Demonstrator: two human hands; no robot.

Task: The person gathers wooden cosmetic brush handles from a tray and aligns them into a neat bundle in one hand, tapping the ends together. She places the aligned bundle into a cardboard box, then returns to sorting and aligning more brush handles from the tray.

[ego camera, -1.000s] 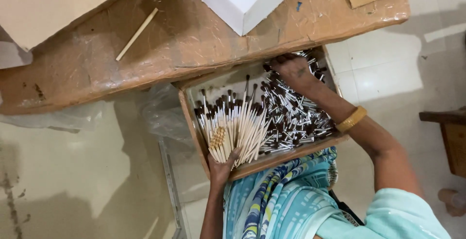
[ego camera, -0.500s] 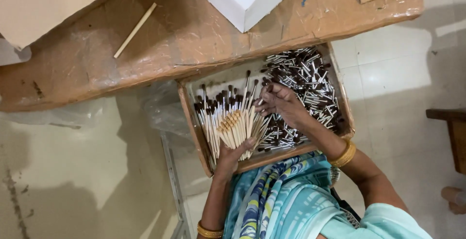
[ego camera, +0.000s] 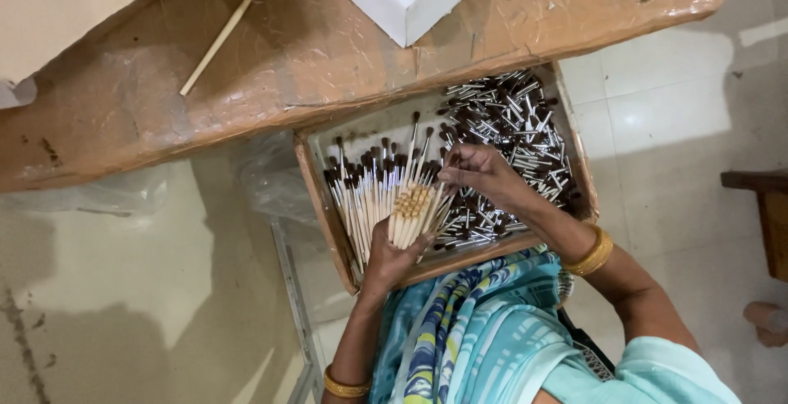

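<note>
The right hand (ego camera: 480,176) has come from the metal tips (ego camera: 509,125) to the bundle of sticks (ego camera: 410,211).

Bundle of pale wooden brush handles (ego camera: 410,215): cut ends face the camera, gripped upright at tray centre. Loose finished brushes (ego camera: 369,182), dark tips toward 12 o'clock, fan out at 9 o'clock. Heap of silver-and-dark ferrule heads (ego camera: 513,137) lies jumbled at 2 o'clock.

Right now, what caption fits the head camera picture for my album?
Left hand grips a bundle of wooden sticks; right hand pinches one above the tray.
</note>
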